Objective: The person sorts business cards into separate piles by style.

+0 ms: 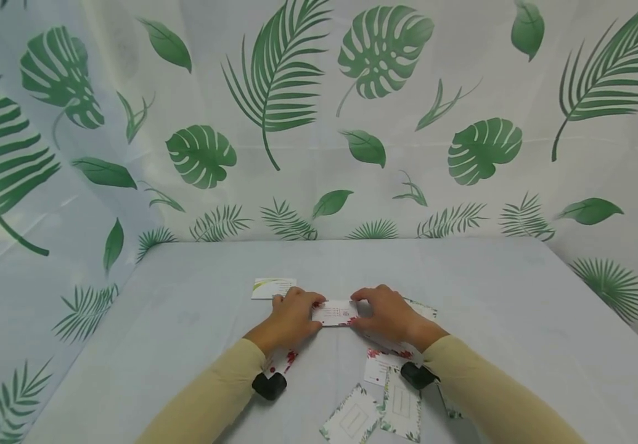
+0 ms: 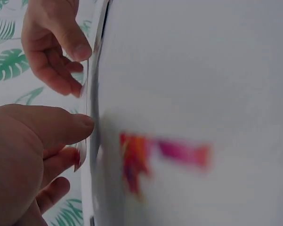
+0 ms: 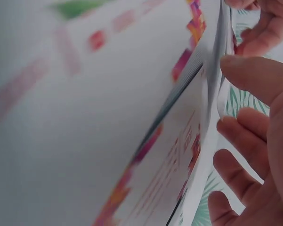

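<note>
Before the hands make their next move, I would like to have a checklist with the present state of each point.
1. Left hand grips the held card at one end: ok.
2. Right hand grips the opposite end: ok.
3. Held card is single, not a stack: cannot tell.
4. Green-striped card fully visible: not ok, left hand covers a corner.
5. Leaf-bordered cards lie apart: not ok, two meet or overlap.

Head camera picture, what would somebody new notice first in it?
Probably the white backdrop printed with green leaves, filling the upper half behind the pale table. Next, below centre, the left hand and right hand hold a small white rectangular card with red print. Nearer the camera, white rectangular cards with green leafy borders lie on the table.
</note>
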Tool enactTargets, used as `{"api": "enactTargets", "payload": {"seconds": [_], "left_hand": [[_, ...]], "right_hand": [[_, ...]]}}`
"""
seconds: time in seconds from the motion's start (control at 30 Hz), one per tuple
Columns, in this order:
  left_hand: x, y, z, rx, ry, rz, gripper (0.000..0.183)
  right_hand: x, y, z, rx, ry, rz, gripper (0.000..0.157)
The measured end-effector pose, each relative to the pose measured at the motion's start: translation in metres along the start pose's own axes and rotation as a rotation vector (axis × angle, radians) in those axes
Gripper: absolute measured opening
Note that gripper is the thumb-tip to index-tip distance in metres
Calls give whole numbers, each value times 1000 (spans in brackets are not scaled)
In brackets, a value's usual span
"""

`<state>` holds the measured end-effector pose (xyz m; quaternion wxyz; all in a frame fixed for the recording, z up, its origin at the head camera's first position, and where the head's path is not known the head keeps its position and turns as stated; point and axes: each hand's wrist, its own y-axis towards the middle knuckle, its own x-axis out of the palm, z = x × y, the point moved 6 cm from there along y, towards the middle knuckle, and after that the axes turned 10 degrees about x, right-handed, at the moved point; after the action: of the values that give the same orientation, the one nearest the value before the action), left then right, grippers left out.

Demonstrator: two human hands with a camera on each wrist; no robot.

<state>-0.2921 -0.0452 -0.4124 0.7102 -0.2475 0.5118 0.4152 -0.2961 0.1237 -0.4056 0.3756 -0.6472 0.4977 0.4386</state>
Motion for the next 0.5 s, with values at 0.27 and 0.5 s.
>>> {"api": "enactTargets", "payload": {"seconds": [0.27,0.5], "left_hand": [[-9,21,-27,-21,9,-88,43],[-9,36,-42,-56,1,-104,42]], "right_hand": [[0,20,-10,21,18,38,50],[4,38,-12,58,56,16,49]]}}
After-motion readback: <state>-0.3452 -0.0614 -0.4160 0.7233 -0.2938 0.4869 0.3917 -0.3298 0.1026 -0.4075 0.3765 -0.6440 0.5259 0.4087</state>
